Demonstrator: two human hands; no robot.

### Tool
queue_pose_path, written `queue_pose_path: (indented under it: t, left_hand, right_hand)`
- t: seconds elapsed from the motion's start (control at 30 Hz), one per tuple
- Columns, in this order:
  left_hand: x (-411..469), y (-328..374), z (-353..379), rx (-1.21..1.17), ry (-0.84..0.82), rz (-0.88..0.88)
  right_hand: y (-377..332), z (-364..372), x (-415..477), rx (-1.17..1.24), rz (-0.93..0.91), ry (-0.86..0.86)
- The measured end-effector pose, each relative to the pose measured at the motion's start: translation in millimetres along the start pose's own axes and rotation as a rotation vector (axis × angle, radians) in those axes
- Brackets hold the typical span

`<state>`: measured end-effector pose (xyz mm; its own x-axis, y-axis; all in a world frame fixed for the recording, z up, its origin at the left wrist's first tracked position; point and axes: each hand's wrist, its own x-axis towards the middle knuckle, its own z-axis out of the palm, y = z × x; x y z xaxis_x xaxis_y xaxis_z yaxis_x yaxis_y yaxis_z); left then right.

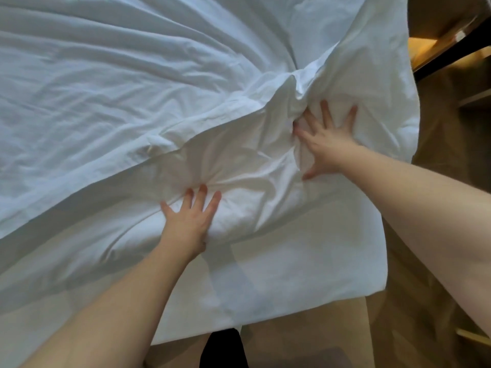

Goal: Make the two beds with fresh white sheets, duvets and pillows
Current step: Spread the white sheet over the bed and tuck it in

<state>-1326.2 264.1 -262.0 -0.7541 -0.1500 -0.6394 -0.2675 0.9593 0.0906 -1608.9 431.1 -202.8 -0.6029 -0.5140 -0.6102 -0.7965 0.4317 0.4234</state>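
Both hands are flat on the bed here, nothing gripped. The left hand [188,221] is palm down with straight, slightly spread fingers, pressing on the puffy edge of the white duvet [132,88]. The right hand [326,142] is further out and off to the right of it, fingers splayed wide, also pressing straight down on the duvet. Its fingertips sit right at a knot of bunched-up folds, and creases fan out from there between the two hands.

The duvet covers everything beyond and to the left of both hands, pretty wrinkled all over. Its edge runs on a slant under the left hand and past the right one. On the near side of the hands, under the wrists and forearms, there's a smoother white sheet [292,274] laid over the mattress, ending in a corner below the right forearm.

Tan floor [425,261] shows to the right of the right arm, and some wooden furniture [438,35] sits well beyond the right hand, up in the corner.
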Motion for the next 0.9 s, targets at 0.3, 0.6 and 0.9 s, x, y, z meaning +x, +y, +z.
queue_pose_path:
  t: [0.3,0.6,0.9]
  left_hand:
    - [13,-24,-45,-0.235,0.007,0.193]
    - [-50,-14,-63,-0.233,-0.268,0.31]
    - [-71,7,-31,-0.107,-0.112,0.126]
  right_hand:
    - [-17,38,-13,0.008,-0.067,0.032]
    - [-26,28,-128,0.418,-0.117,-0.358]
    - [-25,34,-135,0.306,-0.018,-0.41]
